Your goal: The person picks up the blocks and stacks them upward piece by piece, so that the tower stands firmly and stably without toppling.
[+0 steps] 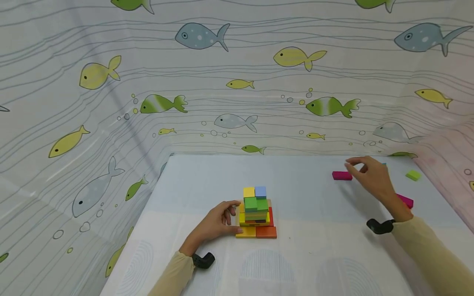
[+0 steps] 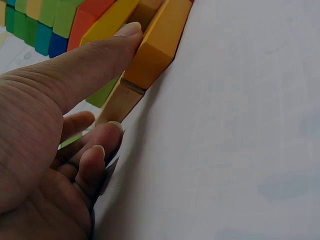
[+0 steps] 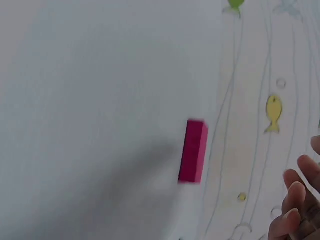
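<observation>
A layered stack of colourful wooden blocks (image 1: 256, 204) stands at the middle of the table, with green, yellow and blue blocks on top. Beside its left side is my left hand (image 1: 218, 222). Its thumb touches the yellow-orange block (image 2: 157, 42) at the base, while the other fingers bend loosely near a plain wood block (image 2: 120, 102). Over the right part of the table hovers my right hand (image 1: 372, 179), fingers loosely bent, with nothing visible in them. Nearest to it lies a magenta block (image 1: 342, 176), which the right wrist view also shows apart from the fingers.
Right of and below the right hand lies another magenta block (image 1: 405, 200), partly hidden by the wrist. A light green block (image 1: 413, 175) is near the right edge of the table (image 1: 303, 250). Fish-print curtains (image 1: 207, 90) stand behind and at both sides.
</observation>
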Available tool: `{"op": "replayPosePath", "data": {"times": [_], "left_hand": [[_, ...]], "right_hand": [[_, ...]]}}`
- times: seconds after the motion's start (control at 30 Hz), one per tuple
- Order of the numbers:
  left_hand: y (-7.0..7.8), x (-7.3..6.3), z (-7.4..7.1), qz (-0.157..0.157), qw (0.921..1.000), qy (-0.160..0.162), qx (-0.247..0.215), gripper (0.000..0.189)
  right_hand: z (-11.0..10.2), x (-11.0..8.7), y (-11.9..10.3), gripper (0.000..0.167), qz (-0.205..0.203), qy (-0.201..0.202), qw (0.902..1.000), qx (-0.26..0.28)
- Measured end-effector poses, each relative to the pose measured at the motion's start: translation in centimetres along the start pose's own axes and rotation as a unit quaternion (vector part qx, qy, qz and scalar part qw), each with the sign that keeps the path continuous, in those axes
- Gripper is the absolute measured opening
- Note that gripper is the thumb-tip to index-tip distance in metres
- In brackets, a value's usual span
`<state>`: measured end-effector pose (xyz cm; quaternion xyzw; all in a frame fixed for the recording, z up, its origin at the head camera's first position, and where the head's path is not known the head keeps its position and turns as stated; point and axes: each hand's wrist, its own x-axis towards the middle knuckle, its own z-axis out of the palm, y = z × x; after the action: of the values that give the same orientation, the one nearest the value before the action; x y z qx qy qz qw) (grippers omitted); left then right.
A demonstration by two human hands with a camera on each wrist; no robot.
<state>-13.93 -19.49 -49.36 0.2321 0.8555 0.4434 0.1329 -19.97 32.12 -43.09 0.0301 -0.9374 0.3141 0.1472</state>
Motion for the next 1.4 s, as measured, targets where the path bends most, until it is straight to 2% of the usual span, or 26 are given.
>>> {"op": "replayPosePath", "data": {"times": [0.17, 0.37, 0.6, 0.77, 0.87, 1.0, 1.17, 1.4], "left_hand": [[-0.2, 0.0, -0.1, 0.002, 1.0, 0.003, 0.003, 0.081], [-0.1, 0.1, -0.1, 0.007, 1.0, 0.003, -0.004, 0.08], [-0.1, 0.0, 0.0, -0.001, 1.0, 0.002, -0.005, 0.078], [-0.1, 0.0, -0.1, 0.003, 1.0, 0.007, -0.001, 0.078], [-0.1, 0.0, 0.0, 0.006, 1.0, 0.004, 0.001, 0.079], [-0.2, 0.1, 0.0, 0.001, 1.0, 0.003, 0.0, 0.079], [-0.4, 0.1, 0.1, 0.0, 1.0, 0.006, -0.003, 0.078], [-0.2, 0.1, 0.1, -0.009, 0.9999, 0.002, -0.012, 0.077]], "right_hand": [[-2.1, 0.3, 5.1, 0.051, 0.084, -0.004, 0.9962, -0.019], [-3.5, -0.7, 10.2, 0.053, 0.155, 0.003, 0.9875, -0.029], [-5.2, -1.0, 13.0, 0.062, 0.282, -0.007, 0.9593, -0.018], [-5.8, -1.0, 14.8, 0.075, 0.334, -0.033, 0.9419, -0.012], [-5.8, -1.1, 15.7, 0.076, 0.364, -0.048, 0.9302, -0.014], [-5.7, -1.2, 16.0, 0.071, 0.382, -0.046, 0.9229, -0.013], [-5.6, -1.5, 15.2, 0.063, 0.375, -0.027, 0.9268, -0.002], [-5.5, -1.5, 14.8, 0.063, 0.367, -0.017, 0.9301, -0.007]]}}
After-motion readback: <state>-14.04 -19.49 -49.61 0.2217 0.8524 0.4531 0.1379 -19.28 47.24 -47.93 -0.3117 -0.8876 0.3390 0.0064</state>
